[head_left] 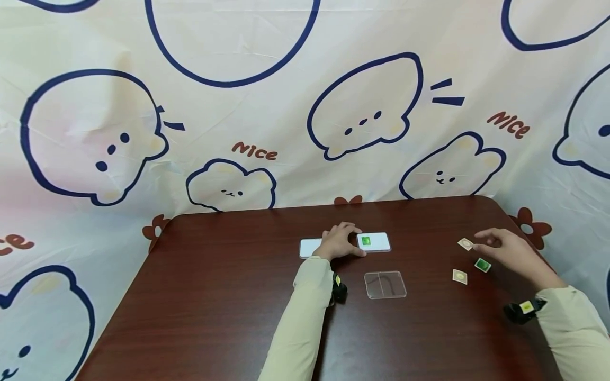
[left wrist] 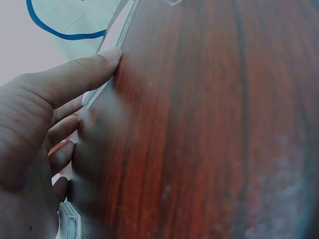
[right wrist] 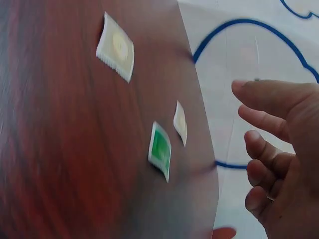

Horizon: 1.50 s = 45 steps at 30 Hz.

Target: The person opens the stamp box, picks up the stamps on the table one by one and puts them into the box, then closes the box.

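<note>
My left hand (head_left: 339,241) grips the left end of a flat white box (head_left: 379,242), thumb on the near edge and fingers at the far edge. A green stamp (head_left: 366,241) lies on top of that box. In the left wrist view the thumb (left wrist: 84,74) presses the box's side (left wrist: 94,94). At the right, my right hand (head_left: 510,253) hovers with bent fingers beside a cream stamp (head_left: 465,244), holding nothing. Below it lie a green stamp (head_left: 483,265) and a second cream stamp (head_left: 459,277) with serrated edges.
Another white box (head_left: 310,247) lies left of my left hand, partly covered by it. A clear plastic case (head_left: 385,284) with a divider lies in front of the boxes. The brown table (head_left: 214,296) ends at a printed cloth (head_left: 295,116) behind and at the sides.
</note>
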Available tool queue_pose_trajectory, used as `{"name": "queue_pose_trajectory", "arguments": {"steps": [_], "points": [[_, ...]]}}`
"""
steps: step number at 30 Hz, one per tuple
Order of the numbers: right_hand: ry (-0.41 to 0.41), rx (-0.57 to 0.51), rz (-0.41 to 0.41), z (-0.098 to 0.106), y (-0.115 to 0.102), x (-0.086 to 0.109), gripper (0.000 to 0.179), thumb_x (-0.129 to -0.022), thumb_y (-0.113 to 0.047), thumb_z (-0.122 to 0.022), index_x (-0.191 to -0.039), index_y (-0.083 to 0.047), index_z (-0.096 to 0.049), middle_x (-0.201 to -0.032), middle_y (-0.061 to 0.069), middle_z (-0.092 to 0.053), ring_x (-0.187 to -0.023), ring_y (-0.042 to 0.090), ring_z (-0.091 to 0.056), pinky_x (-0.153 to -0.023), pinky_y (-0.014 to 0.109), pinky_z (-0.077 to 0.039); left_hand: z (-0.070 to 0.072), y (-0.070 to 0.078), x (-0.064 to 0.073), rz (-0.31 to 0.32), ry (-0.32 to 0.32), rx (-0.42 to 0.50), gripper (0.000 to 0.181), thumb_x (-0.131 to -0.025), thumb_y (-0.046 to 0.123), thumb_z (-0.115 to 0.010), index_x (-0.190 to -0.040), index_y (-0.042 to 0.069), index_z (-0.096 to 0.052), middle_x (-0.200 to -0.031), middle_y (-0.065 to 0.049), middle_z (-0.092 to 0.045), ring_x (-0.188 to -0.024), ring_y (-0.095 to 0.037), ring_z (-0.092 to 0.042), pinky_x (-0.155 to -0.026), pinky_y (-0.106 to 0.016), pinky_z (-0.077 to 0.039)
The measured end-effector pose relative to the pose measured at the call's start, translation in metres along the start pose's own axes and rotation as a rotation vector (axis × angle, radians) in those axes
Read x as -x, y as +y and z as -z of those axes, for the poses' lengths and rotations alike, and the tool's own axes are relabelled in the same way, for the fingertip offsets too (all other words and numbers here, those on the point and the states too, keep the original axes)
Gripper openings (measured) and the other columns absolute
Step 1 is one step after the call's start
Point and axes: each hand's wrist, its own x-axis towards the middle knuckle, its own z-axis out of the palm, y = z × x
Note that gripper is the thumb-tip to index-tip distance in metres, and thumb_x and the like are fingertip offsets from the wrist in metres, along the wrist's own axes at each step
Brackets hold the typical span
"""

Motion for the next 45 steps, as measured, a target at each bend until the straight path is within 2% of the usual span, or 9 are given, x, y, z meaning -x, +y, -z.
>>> {"name": "queue_pose_trajectory", "arguments": {"steps": [8,19,26,30,45], "points": [[-0.059,-0.003,0.022,0.0,0.022,0.011,0.055,-0.09,-0.037,-0.068,-0.12,0.008,-0.058,-0.094,0.011,-0.056,-0.084,0.019,-0.051,-0.067,0.032,-0.043,0.001,-0.001,-0.004,0.004,0.002,-0.007,0.062,-0.082,0.044,-0.075,-0.138,0.029,-0.053,-0.155,0.005,-0.034,-0.14,-0.022,-0.034,-0.107,-0.043,-0.028],[-0.111,0.002,-0.01,-0.007,0.032,0.014,0.06,-0.087,-0.036,-0.07,-0.118,0.013,-0.054,-0.094,0.016,-0.057,-0.084,0.023,-0.05,-0.068,0.033,-0.042,0.005,-0.002,-0.007,0.001,0.003,-0.013,0.065,-0.081,0.046,-0.075,-0.139,0.03,-0.051,-0.155,0.006,-0.034,-0.14,-0.022,-0.033,-0.108,-0.043,-0.027],[-0.113,0.001,-0.03,-0.013,0.038,0.016,0.062,-0.087,-0.039,-0.07,-0.116,0.013,-0.053,-0.097,0.02,-0.057,-0.084,0.024,-0.051,-0.069,0.033,-0.043,0.003,-0.002,-0.007,-0.001,0.001,-0.011,0.063,-0.081,0.045,-0.075,-0.138,0.03,-0.052,-0.155,0.006,-0.034,-0.14,-0.022,-0.033,-0.108,-0.043,-0.027],[-0.102,-0.005,-0.035,-0.015,0.04,0.017,0.06,-0.086,-0.038,-0.07,-0.112,0.013,-0.053,-0.094,0.018,-0.056,-0.082,0.022,-0.05,-0.068,0.032,-0.042,0.002,-0.002,-0.006,0.001,-0.003,-0.013,0.063,-0.081,0.045,-0.075,-0.138,0.03,-0.052,-0.155,0.006,-0.034,-0.14,-0.021,-0.033,-0.107,-0.043,-0.027],[-0.067,0.001,-0.028,-0.021,0.042,0.018,0.041,-0.088,-0.028,-0.069,-0.101,0.01,-0.059,-0.091,0.017,-0.06,-0.079,0.018,-0.051,-0.068,0.031,-0.042,-0.003,-0.004,-0.005,0.004,-0.003,-0.017,0.063,-0.082,0.046,-0.074,-0.138,0.029,-0.052,-0.155,0.006,-0.034,-0.14,-0.021,-0.034,-0.106,-0.043,-0.028]]}}
